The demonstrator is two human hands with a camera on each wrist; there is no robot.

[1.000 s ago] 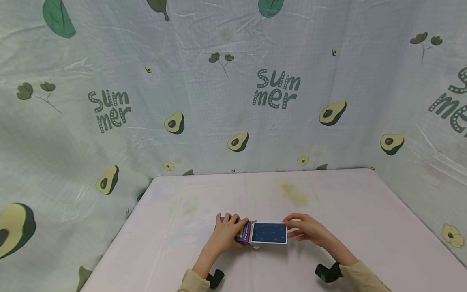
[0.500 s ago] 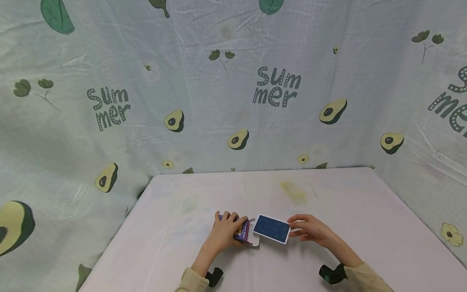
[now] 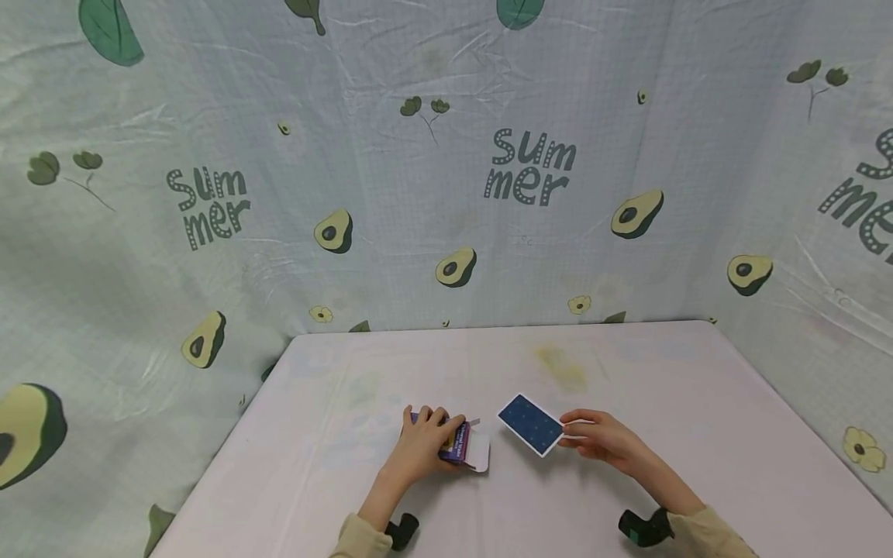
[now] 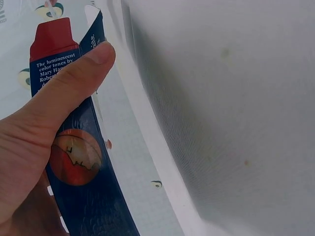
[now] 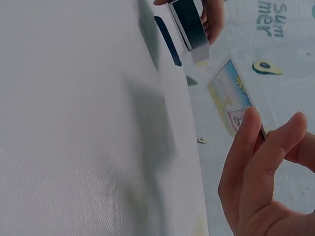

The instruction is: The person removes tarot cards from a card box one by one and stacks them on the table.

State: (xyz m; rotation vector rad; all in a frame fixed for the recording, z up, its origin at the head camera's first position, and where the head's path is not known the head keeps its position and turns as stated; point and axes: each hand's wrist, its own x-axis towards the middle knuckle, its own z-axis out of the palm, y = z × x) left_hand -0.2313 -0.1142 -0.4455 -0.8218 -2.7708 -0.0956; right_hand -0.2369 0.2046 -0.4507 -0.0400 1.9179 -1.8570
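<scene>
My left hand (image 3: 417,451) grips a dark blue and purple card box (image 3: 456,443) from above, thumb along its near side. The box's end faces right with its flaps (image 3: 477,452) standing open. Printed text and a round picture of a face show on the box (image 4: 88,162) in the left wrist view. To the right, my right hand (image 3: 605,443) pinches a tarot card (image 3: 531,425) by one end between thumb and fingers. Its back is dark blue with a white border. The colourful picture face of the card (image 5: 230,93) shows in the right wrist view, above the white tabletop.
A white table (image 3: 391,364) with a yellowish stain (image 3: 562,369) stretches out ahead. Behind it hangs a pale cloth (image 3: 391,178) printed with avocados and lettering. Black wrist cameras (image 3: 645,528) sit below both hands.
The tarot card has come away from the box's open end, moving right and tilting as the right hand carried it. The left hand and box have shifted slightly left.
</scene>
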